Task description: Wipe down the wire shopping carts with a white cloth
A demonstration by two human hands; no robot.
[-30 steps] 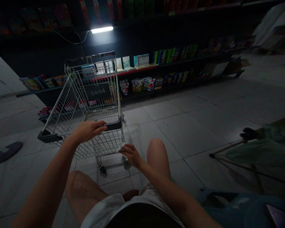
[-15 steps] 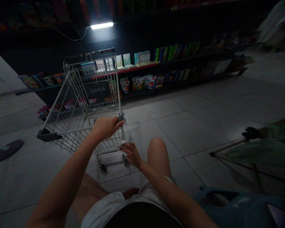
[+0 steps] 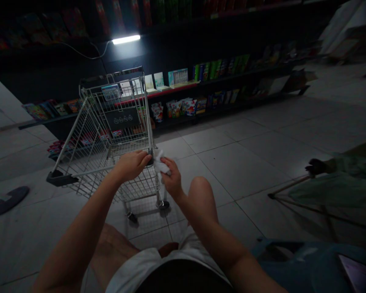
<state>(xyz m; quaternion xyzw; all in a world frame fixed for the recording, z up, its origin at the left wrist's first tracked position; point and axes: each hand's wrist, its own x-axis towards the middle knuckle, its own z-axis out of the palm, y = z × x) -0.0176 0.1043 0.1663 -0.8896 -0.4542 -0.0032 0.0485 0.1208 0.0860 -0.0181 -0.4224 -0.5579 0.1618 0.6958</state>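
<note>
A metal wire shopping cart (image 3: 131, 142) stands in front of me, with a dark panel (image 3: 123, 119) at its far end and dark plastic corner pieces. My left hand (image 3: 130, 165) is closed round the cart's near rail, beside the right corner piece. In my right hand (image 3: 171, 175) is a crumpled white cloth (image 3: 161, 163), perhaps a wipe or tissue, pinched between the fingers. The cloth is up against the outside of that same corner, just right of my left hand.
Behind the cart run dark shelves (image 3: 219, 87) with books and colourful packs, lit by a tube lamp (image 3: 126, 39). A folding chair with green fabric (image 3: 320, 191) stands at right. Near me at lower right is a blue plastic stool (image 3: 295, 264) with a phone (image 3: 358, 272). A round dark base (image 3: 10, 200) sits at left.
My right hand has moved up with the white cloth, from the lower basket side to the top corner. My left hand stays on the rail. The view has shifted slightly.
</note>
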